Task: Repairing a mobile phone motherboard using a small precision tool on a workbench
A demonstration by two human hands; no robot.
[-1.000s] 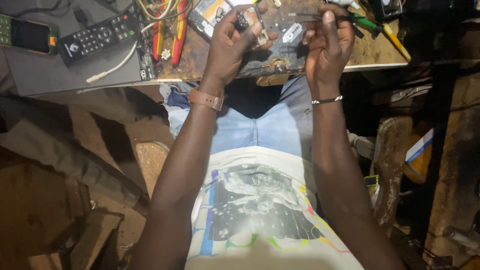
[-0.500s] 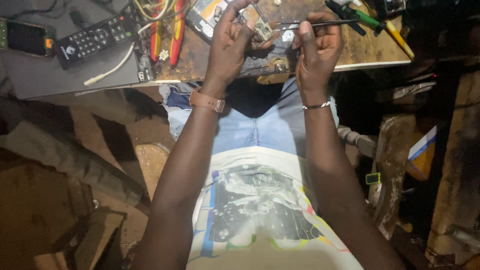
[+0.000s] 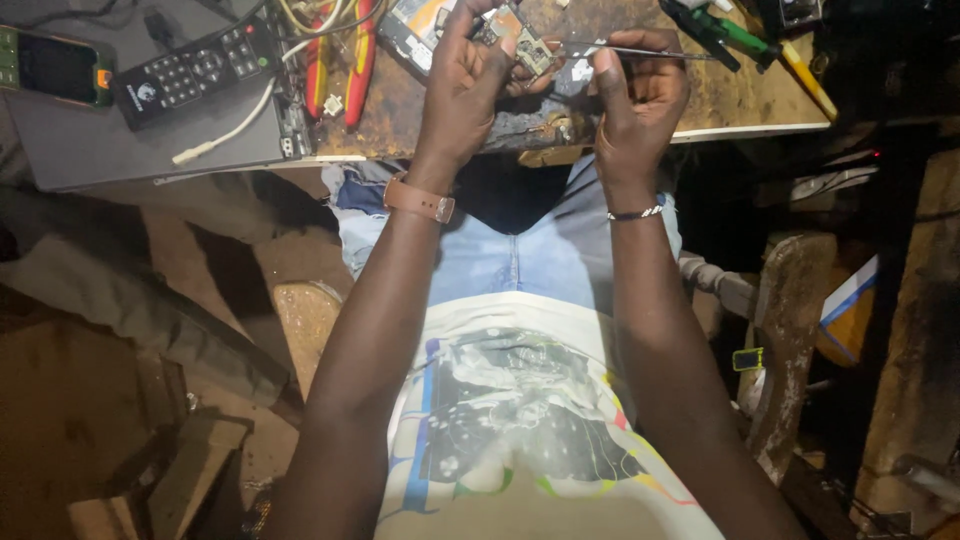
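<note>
Head view: left hand point(image 3: 462, 95) pinched a small circuit board point(image 3: 522, 40) by its edges, lifted just above the worn desk point(image 3: 740, 100), tilted up toward the camera so its face was readable. Right hand point(image 3: 640, 95) gripped thin tweezers point(image 3: 620, 50) pen-style, tips at the board's right edge, heel of the hand near the desk edge, probably for steadiness. Off to the left, clear of the work: red-handled pliers point(image 3: 340, 55), black remote control point(image 3: 195, 70), handset point(image 3: 55, 68). Green-handled screwdriver point(image 3: 725, 28) lay to the right, within reach.
</note>
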